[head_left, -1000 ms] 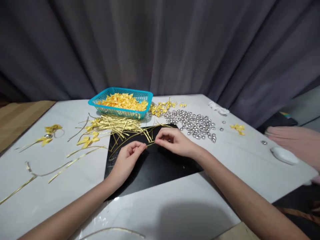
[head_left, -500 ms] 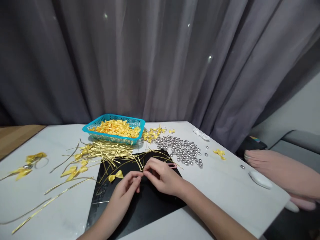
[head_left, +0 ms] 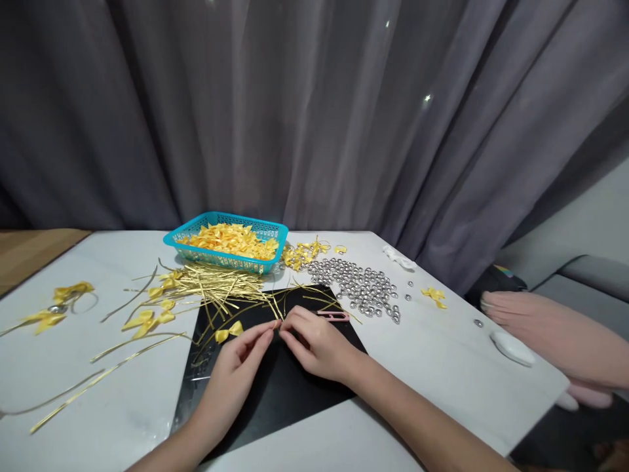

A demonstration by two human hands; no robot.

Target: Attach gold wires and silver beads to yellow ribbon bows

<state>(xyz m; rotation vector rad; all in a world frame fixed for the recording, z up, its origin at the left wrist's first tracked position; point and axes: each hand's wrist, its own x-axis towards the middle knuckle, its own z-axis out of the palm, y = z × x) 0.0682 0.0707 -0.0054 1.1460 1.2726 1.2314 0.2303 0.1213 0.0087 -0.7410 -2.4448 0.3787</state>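
My left hand [head_left: 238,362] and my right hand [head_left: 317,342] meet over a black mat [head_left: 280,400], fingertips almost touching. Each is closed in a pinch between thumb and fingers. Whatever they pinch is too small and covered to make out. Just left of my left fingertips lies a yellow ribbon bow [head_left: 228,332] on the mat. Gold twist ties [head_left: 221,286] lie in a loose heap behind the hands, some reaching onto the mat. Beside my right hand is a small pink slotted tool [head_left: 335,316], partly hidden.
A turquoise basket [head_left: 171,240] of yellow bows stands at the back. Silver bead-like pieces [head_left: 361,285] spread to the right. More bows [head_left: 150,321] and single ties lie on the white table [head_left: 122,400]. A white oval object [head_left: 512,348] sits near the right edge, by a pink plush-looking thing [head_left: 555,334].
The view has shifted slightly, so the table sits higher. My left hand has turned a little, its fingers now drawn closer together. The pink tool shows more beside my right hand.
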